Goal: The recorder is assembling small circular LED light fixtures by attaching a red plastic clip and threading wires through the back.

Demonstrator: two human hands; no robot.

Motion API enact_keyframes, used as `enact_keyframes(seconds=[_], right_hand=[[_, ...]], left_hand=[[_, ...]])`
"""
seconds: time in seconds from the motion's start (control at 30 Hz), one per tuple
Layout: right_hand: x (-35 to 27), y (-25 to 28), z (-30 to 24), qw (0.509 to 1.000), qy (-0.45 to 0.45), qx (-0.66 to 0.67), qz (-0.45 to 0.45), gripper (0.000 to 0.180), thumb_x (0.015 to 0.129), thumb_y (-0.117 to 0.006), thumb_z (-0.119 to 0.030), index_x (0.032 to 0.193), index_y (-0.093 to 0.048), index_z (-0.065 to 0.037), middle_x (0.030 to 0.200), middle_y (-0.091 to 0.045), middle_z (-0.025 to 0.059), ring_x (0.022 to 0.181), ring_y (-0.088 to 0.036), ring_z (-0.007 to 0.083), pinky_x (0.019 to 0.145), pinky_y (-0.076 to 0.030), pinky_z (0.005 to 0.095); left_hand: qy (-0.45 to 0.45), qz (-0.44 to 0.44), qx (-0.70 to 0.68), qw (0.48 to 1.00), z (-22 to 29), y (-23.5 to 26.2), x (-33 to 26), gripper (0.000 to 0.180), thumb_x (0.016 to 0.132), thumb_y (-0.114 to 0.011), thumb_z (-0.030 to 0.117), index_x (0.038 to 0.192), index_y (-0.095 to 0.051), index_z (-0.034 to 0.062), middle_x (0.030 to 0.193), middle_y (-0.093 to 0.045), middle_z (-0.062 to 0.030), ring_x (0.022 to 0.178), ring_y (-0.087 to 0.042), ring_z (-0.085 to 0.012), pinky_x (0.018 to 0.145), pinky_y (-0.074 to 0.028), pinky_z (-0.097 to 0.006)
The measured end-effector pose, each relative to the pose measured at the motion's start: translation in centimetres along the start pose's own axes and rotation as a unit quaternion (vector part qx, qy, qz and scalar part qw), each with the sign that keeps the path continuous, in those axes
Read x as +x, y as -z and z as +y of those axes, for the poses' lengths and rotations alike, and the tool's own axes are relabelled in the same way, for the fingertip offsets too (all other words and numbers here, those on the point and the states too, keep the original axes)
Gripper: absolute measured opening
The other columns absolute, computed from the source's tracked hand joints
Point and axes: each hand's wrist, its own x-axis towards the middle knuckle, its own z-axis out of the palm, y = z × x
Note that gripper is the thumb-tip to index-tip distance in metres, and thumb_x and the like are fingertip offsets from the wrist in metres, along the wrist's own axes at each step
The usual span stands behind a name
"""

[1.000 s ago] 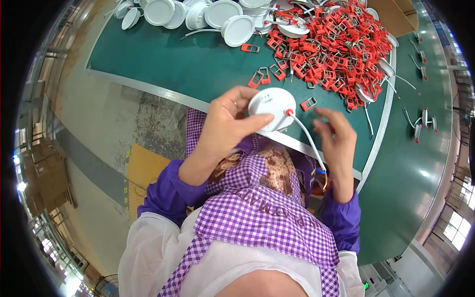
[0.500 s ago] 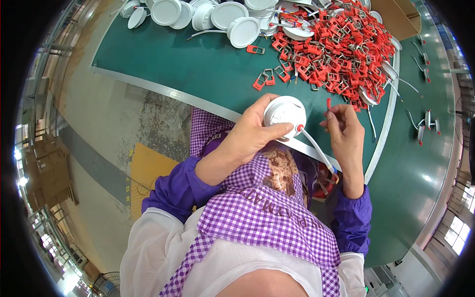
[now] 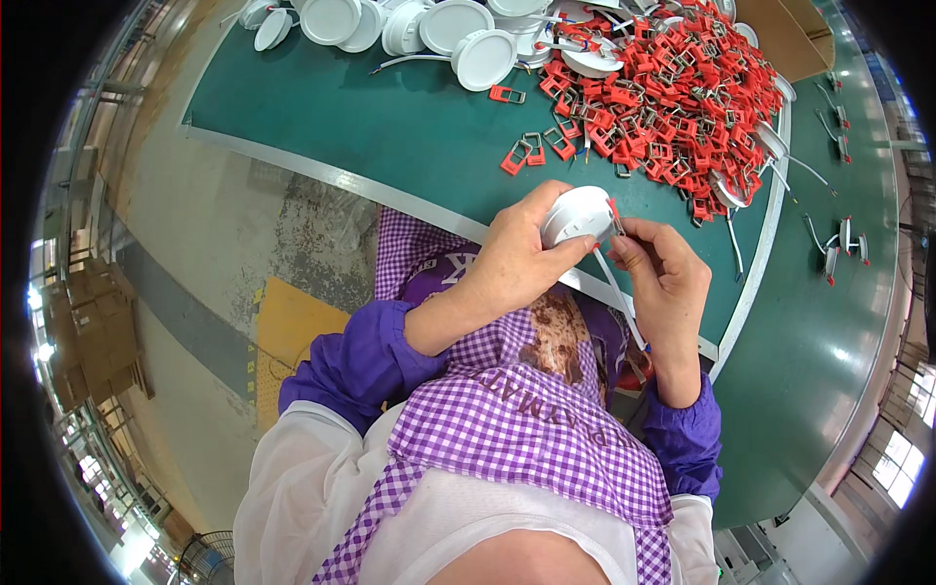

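My left hand grips a round white lamp housing above the near edge of the green table, thumb on its near side. A white cable with coloured wire ends hangs from the housing toward me. At the housing's right rim, my right hand pinches a red spring clip between thumb and fingertips. The clip touches the rim; whether it is seated there I cannot tell. Beyond my hands, a few loose red clips lie on the table in front of a large pile of red clips.
Several white lamp housings are heaped at the table's far side. A cardboard box stands at the far right. Past a pale strip, more housings with clips lie on the green surface. Stacked cartons stand far left.
My right hand has moved left and brought the red spring clip to the lamp housing's rim. My left hand has shifted slightly right and tilted the housing.
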Motion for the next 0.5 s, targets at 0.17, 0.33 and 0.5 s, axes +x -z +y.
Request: enact_keyframes(seconds=[0.17, 0.33, 0.5], right_hand=[[0.0, -0.4, -0.5, 0.997, 0.055, -0.060, 0.001, 0.012, 0.084, -0.066, 0.003, 0.096, -0.066, 0.002, 0.081, -0.066, 0.0140, 0.067, -0.066, 0.0210, 0.060, -0.051, 0.0302], [-0.2, -0.9, -0.5, 0.994, 0.068, -0.084, 0.019, 0.010, 0.084, -0.066, 0.003, 0.094, -0.065, 0.001, 0.079, -0.066, 0.0132, 0.067, -0.067, 0.0210, 0.059, -0.051, 0.0305], [-0.4, -1.7, 0.0, 0.993, 0.072, -0.077, 0.050, 0.009, 0.084, -0.067, 0.003, 0.092, -0.065, 0.001, 0.078, -0.065, 0.0125, 0.066, -0.067, 0.0202, 0.058, -0.051, 0.0301]], left_hand=[[-0.014, -0.013, 0.042, 0.999, 0.2, 0.2, 0.1, 0.032, 0.084, -0.072, 0.009, 0.112, -0.058, 0.0019, 0.092, -0.065, -0.0052, 0.084, -0.060, -0.0091, 0.071, -0.050, -0.027], [-0.047, -0.027, 0.076, 0.996, 0.4, 0.7, 0.5, 0.031, 0.083, -0.072, 0.009, 0.111, -0.059, 0.0029, 0.090, -0.065, -0.0067, 0.081, -0.061, -0.0104, 0.070, -0.050, -0.028], [-0.042, -0.036, 0.072, 0.996, 0.7, 0.8, 0.6, 0.029, 0.083, -0.073, 0.009, 0.108, -0.060, 0.0026, 0.089, -0.065, -0.0057, 0.081, -0.060, -0.0099, 0.070, -0.050, -0.028]])
